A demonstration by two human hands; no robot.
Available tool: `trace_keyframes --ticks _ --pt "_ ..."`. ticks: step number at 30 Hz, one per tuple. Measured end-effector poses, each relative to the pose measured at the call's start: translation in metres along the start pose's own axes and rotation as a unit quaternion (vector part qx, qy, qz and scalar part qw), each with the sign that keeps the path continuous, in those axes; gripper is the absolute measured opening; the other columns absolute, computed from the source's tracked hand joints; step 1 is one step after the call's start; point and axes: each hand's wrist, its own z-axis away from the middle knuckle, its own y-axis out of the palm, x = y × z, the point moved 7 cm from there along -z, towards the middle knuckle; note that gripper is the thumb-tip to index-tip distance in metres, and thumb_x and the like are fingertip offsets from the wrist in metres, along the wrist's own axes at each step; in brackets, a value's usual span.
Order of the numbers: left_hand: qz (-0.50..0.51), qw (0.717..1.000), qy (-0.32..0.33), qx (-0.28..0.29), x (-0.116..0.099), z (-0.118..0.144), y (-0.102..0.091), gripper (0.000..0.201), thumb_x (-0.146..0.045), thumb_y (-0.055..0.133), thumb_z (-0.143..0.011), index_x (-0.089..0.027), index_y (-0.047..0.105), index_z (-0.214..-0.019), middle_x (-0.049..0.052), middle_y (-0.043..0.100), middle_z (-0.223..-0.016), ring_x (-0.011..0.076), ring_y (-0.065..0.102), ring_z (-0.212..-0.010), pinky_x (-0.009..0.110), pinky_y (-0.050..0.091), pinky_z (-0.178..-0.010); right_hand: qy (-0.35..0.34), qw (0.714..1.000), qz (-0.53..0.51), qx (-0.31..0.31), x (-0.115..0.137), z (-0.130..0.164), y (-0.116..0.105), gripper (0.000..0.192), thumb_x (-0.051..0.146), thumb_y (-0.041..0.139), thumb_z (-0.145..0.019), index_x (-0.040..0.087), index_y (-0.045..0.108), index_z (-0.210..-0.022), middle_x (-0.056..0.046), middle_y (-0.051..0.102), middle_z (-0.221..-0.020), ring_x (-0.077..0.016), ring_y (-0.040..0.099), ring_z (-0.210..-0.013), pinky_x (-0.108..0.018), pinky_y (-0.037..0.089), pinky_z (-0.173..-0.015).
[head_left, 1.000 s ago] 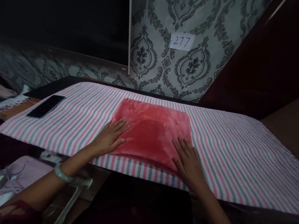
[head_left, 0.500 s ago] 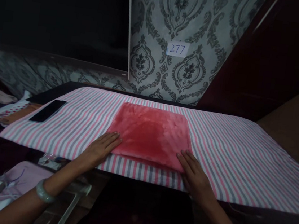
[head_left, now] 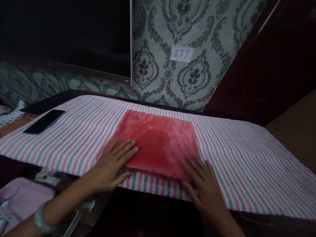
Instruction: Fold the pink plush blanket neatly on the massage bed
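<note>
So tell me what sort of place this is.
Probably a room in a home, set up for ironing or folding. A dark TV screen hangs on patterned wallpaper, and both hands rest on a folded red cloth laid on a striped padded board.

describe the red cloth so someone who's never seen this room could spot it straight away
Find the long surface covered by the pink, grey and white striped sheet below the patterned wallpaper. Near its middle lies the red cloth, a plush folded square, with the left hand and right hand flat on its near corners. It is the only plain red, fuzzy thing there; the dark phone lies far left.
</note>
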Motion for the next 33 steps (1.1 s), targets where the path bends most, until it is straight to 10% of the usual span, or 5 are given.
trace_keyframes --ticks 8,15,20,27,33 --pt "-0.012 0.999 0.011 0.035 -0.054 -0.031 0.063 0.064 -0.033 0.055 -0.094 -0.028 0.034 -0.155 0.006 0.030 -0.164 0.0299 0.017 -0.154 0.062 0.006 -0.123 0.027 0.995 0.058 0.079 0.029 -0.024 0.055 0.059 0.040 0.055 -0.096 0.025 0.043 -0.151 -0.009 0.039 -0.159 -0.0347 0.033 -0.146 -0.058 0.025 -0.115" --pt "0.053 0.998 0.016 0.030 -0.042 -0.027 0.050 0.063 -0.035 0.056 -0.095 -0.028 0.036 -0.154 0.009 0.036 -0.161 0.0271 0.027 -0.151 0.056 0.018 -0.122 0.048 0.992 0.017 0.118 0.022 -0.023 0.048 0.058 0.040 0.055 -0.096 0.026 0.044 -0.151 -0.009 0.040 -0.158 -0.0323 0.033 -0.147 -0.055 0.026 -0.116" --pt "0.129 0.989 -0.045 0.058 -0.011 -0.060 0.027 0.055 -0.040 0.038 -0.101 -0.024 0.035 -0.154 0.011 0.037 -0.161 0.0228 0.031 -0.150 0.049 0.021 -0.123 0.081 0.983 -0.053 0.158 0.003 -0.077 0.029 0.044 0.036 0.041 -0.102 0.019 0.059 -0.138 -0.012 0.062 -0.139 -0.0271 0.054 -0.130 -0.044 0.037 -0.110" --pt "0.064 0.965 -0.218 0.133 0.063 -0.173 0.036 0.064 -0.044 0.037 -0.099 -0.015 0.030 -0.156 0.017 0.026 -0.164 0.0315 0.021 -0.152 0.055 0.018 -0.122 0.236 0.954 -0.014 0.185 -0.049 -0.202 0.058 0.053 0.034 0.037 -0.102 0.015 0.042 -0.151 -0.015 0.043 -0.156 -0.0305 0.039 -0.142 -0.047 0.030 -0.113" --pt "0.022 0.963 -0.246 0.108 0.091 -0.185 0.077 0.063 -0.047 0.032 -0.100 -0.011 0.040 -0.151 0.019 0.040 -0.157 0.0341 0.033 -0.147 0.058 0.014 -0.121 0.245 0.956 -0.010 0.162 -0.051 -0.207 0.099 0.047 0.039 0.035 -0.103 0.019 0.055 -0.140 -0.014 0.061 -0.139 -0.0304 0.050 -0.130 -0.049 0.028 -0.110"
